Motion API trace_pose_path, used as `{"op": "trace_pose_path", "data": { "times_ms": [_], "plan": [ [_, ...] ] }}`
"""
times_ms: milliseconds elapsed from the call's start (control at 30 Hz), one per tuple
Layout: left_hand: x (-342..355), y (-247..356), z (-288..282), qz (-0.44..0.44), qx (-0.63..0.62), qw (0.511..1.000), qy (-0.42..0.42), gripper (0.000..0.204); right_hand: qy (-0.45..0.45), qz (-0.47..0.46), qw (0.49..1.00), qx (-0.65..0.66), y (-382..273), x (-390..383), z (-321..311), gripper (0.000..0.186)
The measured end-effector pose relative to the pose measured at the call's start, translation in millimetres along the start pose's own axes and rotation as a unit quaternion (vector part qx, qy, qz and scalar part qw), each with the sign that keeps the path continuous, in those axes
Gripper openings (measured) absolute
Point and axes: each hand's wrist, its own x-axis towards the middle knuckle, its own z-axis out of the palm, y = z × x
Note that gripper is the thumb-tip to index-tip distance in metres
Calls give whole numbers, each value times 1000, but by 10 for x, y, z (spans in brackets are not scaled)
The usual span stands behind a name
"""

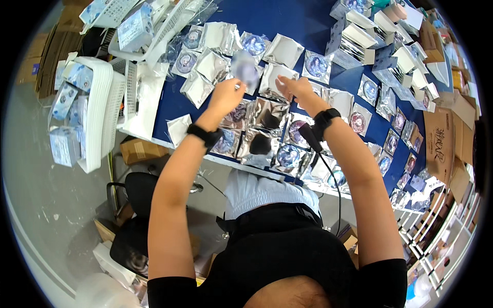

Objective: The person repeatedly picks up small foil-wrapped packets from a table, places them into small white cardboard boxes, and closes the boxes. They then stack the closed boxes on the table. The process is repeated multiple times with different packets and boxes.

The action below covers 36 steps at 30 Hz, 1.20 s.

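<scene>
My left hand (230, 93) is closed, thumb and fingers bent together, just below a blurred pale disc (245, 66) over the packets; whether it grips that disc I cannot make out. My right hand (297, 90) has its fingers apart and slightly curled, over the right edge of a plain silver packet (275, 77). Around both hands lie rows of silver foil packets and round illustrated discs in clear or foil wrapping (317, 65) on a blue table (277, 20). A black strap is on each wrist; a black cabled object (309, 136) is beside my right wrist.
White plastic baskets (93, 118) with blue-patterned boxes stand at left. Opened boxes of packets (345, 46) line the back right. Cardboard cartons (439, 149) are at right, with a white wire rack (431, 241) below. A black chair (131, 195) is under the table's left side.
</scene>
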Motion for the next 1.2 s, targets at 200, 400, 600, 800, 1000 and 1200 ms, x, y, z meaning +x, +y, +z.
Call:
{"op": "trace_pose_path", "data": {
  "times_ms": [200, 400, 600, 800, 1000, 1200],
  "plan": [
    [439, 150, 191, 3, 122, 991, -52, 22, 218, 87, 964, -128, -80, 217, 291, 95],
    [540, -31, 360, 50, 233, 971, -33, 28, 230, 110, 958, -129, -59, 307, 399, 102],
    [693, -19, 394, -32, 172, 982, -78, 31, 168, 101, 977, -88, -167, 181, 333, 99],
    [752, -4, 420, -53, 164, 981, -91, 48, 180, 46, 982, -30, -138, 203, 246, 107],
    [795, 78, 363, -66, 140, 983, -99, 68, 153, 69, 985, 41, -75, 72, -101, 101],
    [811, 114, 394, -74, 134, 981, -123, 54, 159, 2, 976, 150, 103, -108, -275, 80]
  ]
}}
